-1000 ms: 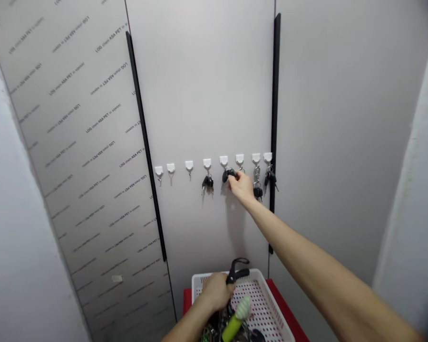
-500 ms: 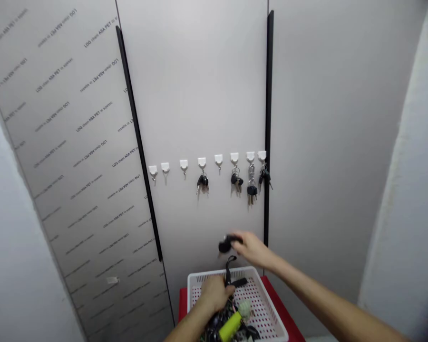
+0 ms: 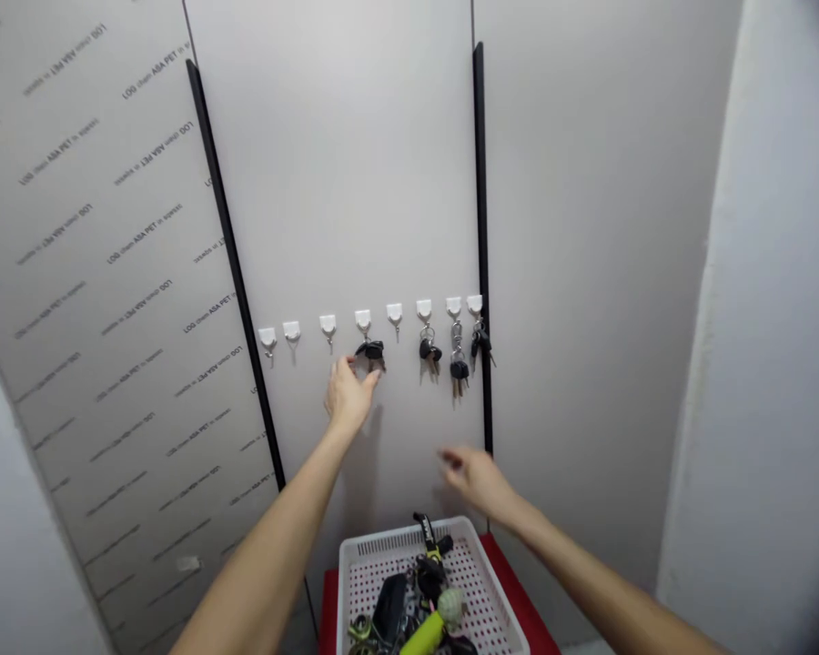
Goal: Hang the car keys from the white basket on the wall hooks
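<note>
My left hand [image 3: 349,395] is raised to the wall panel, its thumb and fingers apart at a bunch of black-headed keys [image 3: 370,351]. The bunch hangs from a white hook [image 3: 362,319], and the thumb tip seems to touch it. Lower down and to the right, my right hand [image 3: 478,478] is slightly blurred above the basket, with its fingers stretched out and no object visible in them. Beneath both hands, a white plastic basket [image 3: 503,589] holds several key bunches, a black key fob [image 3: 390,608], a lime-green piece [image 3: 423,634] and a pale ribbed ball [image 3: 450,604].
More key bunches hang on hooks to the right: one bunch [image 3: 429,351], a longer one [image 3: 459,368] and one by the black handle strip [image 3: 480,218]. Other white hooks [image 3: 328,324] carry no keys. The basket stands on a red surface [image 3: 519,619].
My left hand has risen from the basket to the hanging keys, which now sit more sideways. The dark keys in my right hand no longer show there. The view has shifted right.
</note>
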Demonstrator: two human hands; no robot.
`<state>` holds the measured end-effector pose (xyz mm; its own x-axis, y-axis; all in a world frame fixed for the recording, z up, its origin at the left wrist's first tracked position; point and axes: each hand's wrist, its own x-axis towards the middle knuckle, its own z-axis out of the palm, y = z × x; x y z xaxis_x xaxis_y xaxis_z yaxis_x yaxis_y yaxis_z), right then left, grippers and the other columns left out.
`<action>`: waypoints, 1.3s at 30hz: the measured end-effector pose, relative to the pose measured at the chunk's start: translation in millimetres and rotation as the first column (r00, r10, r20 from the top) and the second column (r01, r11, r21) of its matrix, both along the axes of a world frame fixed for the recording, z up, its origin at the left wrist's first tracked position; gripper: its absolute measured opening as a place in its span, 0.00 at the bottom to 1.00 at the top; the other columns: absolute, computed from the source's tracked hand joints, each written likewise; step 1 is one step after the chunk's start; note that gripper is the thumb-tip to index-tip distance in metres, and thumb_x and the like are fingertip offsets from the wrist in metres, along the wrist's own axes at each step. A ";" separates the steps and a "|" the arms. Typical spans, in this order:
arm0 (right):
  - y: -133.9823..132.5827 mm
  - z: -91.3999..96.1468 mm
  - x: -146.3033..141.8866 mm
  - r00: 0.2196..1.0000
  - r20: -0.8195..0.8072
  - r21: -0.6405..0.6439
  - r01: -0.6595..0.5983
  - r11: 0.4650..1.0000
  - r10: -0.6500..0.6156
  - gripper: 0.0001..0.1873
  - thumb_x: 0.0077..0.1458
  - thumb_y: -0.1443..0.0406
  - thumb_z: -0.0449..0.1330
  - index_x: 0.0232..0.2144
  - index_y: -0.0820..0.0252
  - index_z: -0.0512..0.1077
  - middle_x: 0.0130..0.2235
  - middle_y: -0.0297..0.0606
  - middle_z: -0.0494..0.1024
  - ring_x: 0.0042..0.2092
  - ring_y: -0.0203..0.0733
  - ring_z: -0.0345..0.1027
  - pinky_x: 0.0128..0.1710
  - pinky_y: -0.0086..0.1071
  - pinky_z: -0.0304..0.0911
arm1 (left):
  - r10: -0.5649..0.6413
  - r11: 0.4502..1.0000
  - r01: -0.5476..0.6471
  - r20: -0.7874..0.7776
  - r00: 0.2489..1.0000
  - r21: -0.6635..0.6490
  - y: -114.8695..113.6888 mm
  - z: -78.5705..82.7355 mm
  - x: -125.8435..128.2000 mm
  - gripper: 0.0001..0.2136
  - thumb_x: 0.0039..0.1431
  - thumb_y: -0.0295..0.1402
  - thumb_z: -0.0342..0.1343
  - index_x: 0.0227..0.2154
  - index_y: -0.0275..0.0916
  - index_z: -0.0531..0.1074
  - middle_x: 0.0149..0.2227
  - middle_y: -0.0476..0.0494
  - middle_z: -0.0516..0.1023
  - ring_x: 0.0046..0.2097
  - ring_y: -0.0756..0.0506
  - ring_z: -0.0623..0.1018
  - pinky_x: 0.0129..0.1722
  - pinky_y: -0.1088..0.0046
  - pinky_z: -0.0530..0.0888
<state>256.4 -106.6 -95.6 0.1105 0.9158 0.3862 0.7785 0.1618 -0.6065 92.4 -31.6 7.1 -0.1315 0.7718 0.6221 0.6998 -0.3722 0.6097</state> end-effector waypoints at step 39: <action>79.0 127.5 1.5 0.859 -0.502 0.296 0.281 0.913 -0.102 0.07 0.33 0.63 0.53 0.17 0.62 0.66 0.16 0.34 0.66 0.18 0.32 0.59 0.18 0.29 0.57 | -0.431 0.902 0.410 0.259 0.864 0.133 15.6 70.9 -9.4 0.11 0.42 0.33 0.44 0.28 0.34 0.67 0.20 0.50 0.68 0.22 0.55 0.67 0.25 0.79 0.64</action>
<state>257.9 -27.7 31.9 0.5177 0.6724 0.5290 0.4543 0.3079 -0.8360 83.1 -16.0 78.0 0.0217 0.7475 0.6639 0.2746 -0.6430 0.7149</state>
